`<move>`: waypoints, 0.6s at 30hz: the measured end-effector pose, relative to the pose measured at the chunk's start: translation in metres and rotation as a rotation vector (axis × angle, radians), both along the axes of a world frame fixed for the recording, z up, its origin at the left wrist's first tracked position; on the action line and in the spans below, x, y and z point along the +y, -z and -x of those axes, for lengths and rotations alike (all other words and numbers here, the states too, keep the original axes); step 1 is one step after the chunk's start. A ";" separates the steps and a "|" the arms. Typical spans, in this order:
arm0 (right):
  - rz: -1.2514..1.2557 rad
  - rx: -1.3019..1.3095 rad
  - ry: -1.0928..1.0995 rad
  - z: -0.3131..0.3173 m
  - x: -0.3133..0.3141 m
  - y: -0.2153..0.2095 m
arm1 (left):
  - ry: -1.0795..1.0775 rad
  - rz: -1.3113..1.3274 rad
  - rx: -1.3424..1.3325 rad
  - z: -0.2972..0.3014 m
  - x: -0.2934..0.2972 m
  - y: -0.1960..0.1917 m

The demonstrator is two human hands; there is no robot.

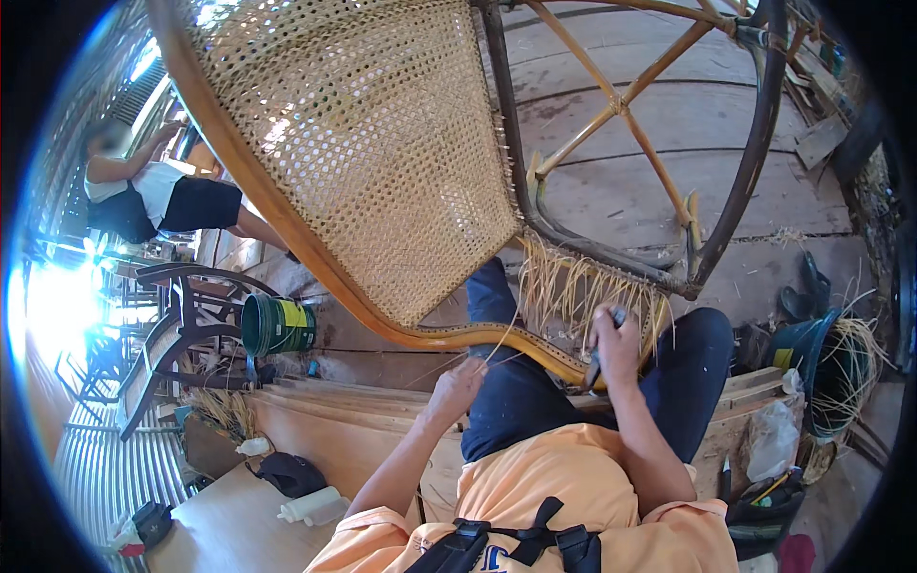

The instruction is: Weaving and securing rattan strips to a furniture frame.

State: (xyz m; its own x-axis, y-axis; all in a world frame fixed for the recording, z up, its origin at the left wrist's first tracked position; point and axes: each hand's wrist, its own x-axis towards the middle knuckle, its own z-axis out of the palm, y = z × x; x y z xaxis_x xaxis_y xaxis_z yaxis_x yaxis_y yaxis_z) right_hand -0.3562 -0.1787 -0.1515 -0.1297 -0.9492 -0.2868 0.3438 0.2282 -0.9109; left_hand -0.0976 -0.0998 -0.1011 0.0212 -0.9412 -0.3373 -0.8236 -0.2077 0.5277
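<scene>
A chair frame (325, 277) of glossy brown, curved wood or rattan lies tilted across my lap, with woven cane webbing (373, 172) filling its large panel. Loose cane strands (564, 282) hang in a fringe from the webbing's lower right edge. My left hand (457, 390) is closed on a thin cane strand (503, 342) that runs up to the curved lower rail. Over that rail's right end, my right hand (616, 344) grips a slim dark hand tool (592, 371), its tip pointing down at the rail. The tool's exact kind is partly hidden by my fingers.
A green bucket (277, 325) stands at the left near a dark chair (177, 325). Another bucket (798, 349) with cane strands is at the right. A person (153, 196) sits at the far left. White bottles (313, 506) lie on a board at lower left.
</scene>
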 end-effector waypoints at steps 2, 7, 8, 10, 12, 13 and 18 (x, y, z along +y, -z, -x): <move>0.042 0.076 0.042 0.015 -0.011 0.004 | -0.004 0.027 0.059 0.002 0.008 0.006; -0.017 -0.007 0.146 0.041 -0.016 0.009 | 0.062 0.079 0.009 0.006 0.013 0.004; -0.019 -0.008 0.147 0.046 -0.016 0.009 | 0.044 0.052 -0.040 0.005 0.014 0.003; -0.103 -0.382 0.258 0.055 -0.016 0.003 | 0.023 0.024 -0.094 -0.005 0.020 0.003; -0.126 -0.475 0.265 0.067 -0.015 -0.006 | 0.068 0.018 -0.213 -0.022 0.030 0.010; -0.093 -0.524 0.243 0.073 -0.016 -0.012 | 0.064 0.017 -0.217 -0.031 0.036 0.009; -0.083 -0.435 0.113 0.074 -0.012 -0.002 | 0.280 -0.245 -0.558 -0.034 0.026 -0.003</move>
State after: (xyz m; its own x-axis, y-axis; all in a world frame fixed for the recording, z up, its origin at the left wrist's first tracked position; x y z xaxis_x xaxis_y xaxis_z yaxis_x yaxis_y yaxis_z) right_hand -0.4302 -0.1906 -0.1493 -0.0822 -0.9075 -0.4119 0.7175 0.2330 -0.6565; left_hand -0.0632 -0.0743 -0.0976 0.0202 -0.8342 -0.5511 -0.9996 -0.0056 -0.0283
